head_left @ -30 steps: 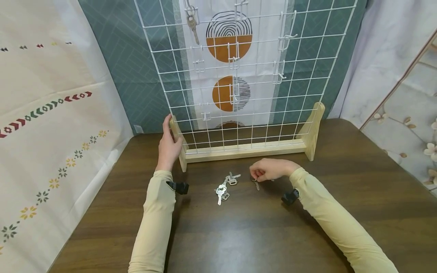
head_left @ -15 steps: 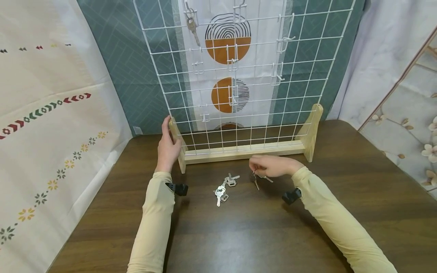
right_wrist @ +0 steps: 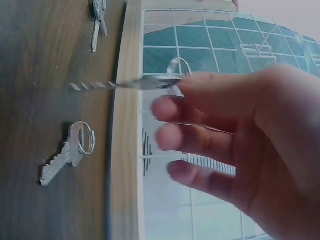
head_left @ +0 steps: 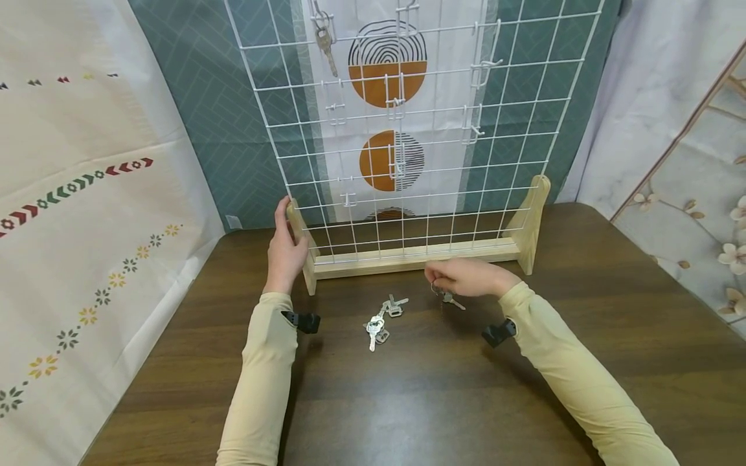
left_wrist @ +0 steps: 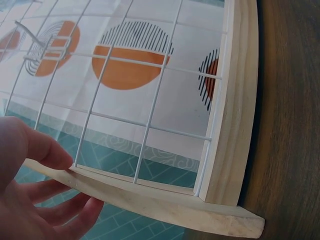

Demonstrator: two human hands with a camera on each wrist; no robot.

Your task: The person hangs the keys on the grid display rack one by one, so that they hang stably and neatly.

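While right hand pinches key, rack behind

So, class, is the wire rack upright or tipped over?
Upright: its wooden base sits on the table, with the grid rising above.

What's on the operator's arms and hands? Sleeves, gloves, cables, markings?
Left sleeve and right sleeve: both long, plain pale yellow, wrinkled, reaching the wrists. Left hand and right hand are bare, no gloves. A small, black, boxy left wrist camera and matching right wrist camera sit near the cuffs. No cables or markings visible on the sleeves.
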